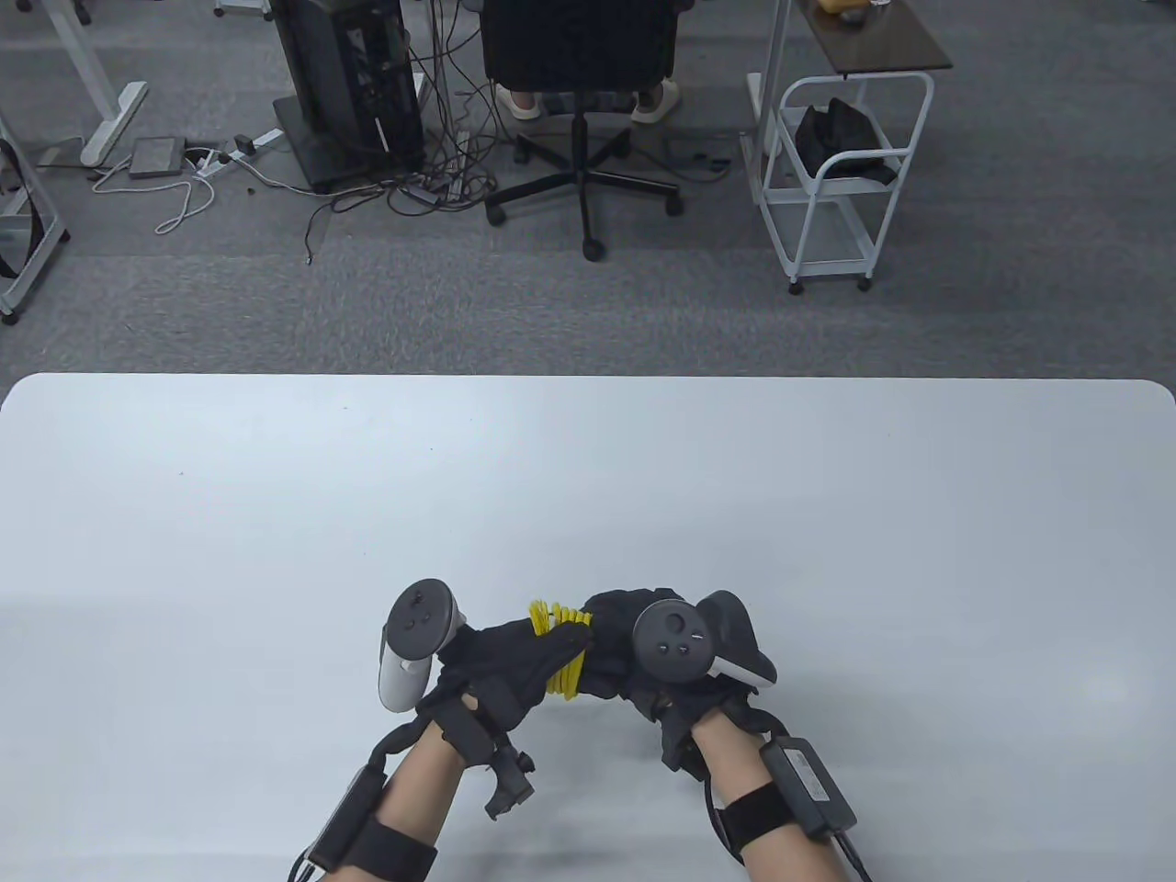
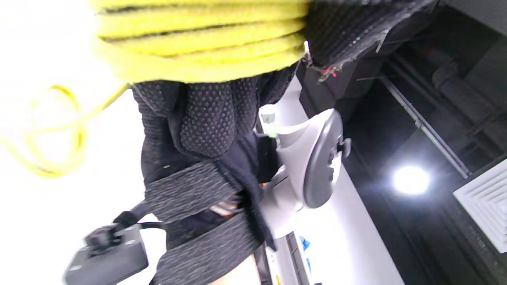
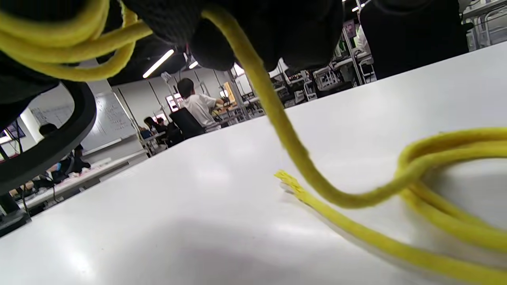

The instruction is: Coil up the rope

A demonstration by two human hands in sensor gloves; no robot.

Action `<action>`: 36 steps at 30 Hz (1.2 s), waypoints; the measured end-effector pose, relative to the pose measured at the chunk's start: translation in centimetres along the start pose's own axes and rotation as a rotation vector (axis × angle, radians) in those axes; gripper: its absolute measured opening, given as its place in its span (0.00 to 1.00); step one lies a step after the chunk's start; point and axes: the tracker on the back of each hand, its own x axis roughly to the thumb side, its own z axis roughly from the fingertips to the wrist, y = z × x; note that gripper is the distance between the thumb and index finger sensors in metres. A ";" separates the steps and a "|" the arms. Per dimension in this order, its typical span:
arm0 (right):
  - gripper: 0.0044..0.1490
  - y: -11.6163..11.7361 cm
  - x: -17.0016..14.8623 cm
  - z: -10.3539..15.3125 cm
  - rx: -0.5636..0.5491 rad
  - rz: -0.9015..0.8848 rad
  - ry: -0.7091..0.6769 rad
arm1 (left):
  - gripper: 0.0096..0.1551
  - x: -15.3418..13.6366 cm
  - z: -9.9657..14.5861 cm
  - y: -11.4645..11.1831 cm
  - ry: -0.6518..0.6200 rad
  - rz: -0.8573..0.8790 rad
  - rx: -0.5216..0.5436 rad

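Observation:
A yellow rope (image 1: 562, 678) is wound in several turns around the fingers of my left hand (image 1: 503, 654), low at the table's centre. In the left wrist view the coils (image 2: 198, 43) fill the top, and a loose loop (image 2: 51, 134) lies on the table. My right hand (image 1: 614, 648) is right against the coil, its fingers hidden under the tracker (image 1: 675, 638). In the right wrist view its fingers (image 3: 214, 43) grip a strand (image 3: 277, 118) that drops to the table, where the frayed rope end (image 3: 289, 182) and slack loops (image 3: 443, 158) lie.
The white table (image 1: 588, 478) stretches far ahead and to both sides of the hands. Beyond its far edge stand an office chair (image 1: 579, 73) and a white cart (image 1: 841, 175) on the floor.

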 end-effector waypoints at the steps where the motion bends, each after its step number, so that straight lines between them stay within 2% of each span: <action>1: 0.25 -0.1 -0.1 0.3 -0.049 0.030 0.012 | 0.27 -0.5 0.1 -0.2 0.011 0.007 -0.010; 9: 0.25 -0.8 -0.4 1.6 -0.192 0.038 0.075 | 0.29 -2.0 0.6 -0.4 0.110 -0.080 -0.071; 13: 0.25 -0.9 -0.2 1.8 -0.235 -0.049 0.091 | 0.31 -2.3 0.6 -0.5 0.136 -0.130 -0.075; 22: 0.25 -0.4 1.2 1.5 -0.247 -0.111 0.050 | 0.33 -2.6 1.3 0.4 0.170 -0.227 0.076; 32: 0.26 -0.3 2.4 1.7 -0.303 -0.019 -0.020 | 0.34 -2.5 1.8 0.7 0.166 -0.224 0.205; 36: 0.25 0.0 2.9 1.7 -0.282 0.001 -0.038 | 0.34 -2.5 2.1 1.2 0.143 -0.178 0.303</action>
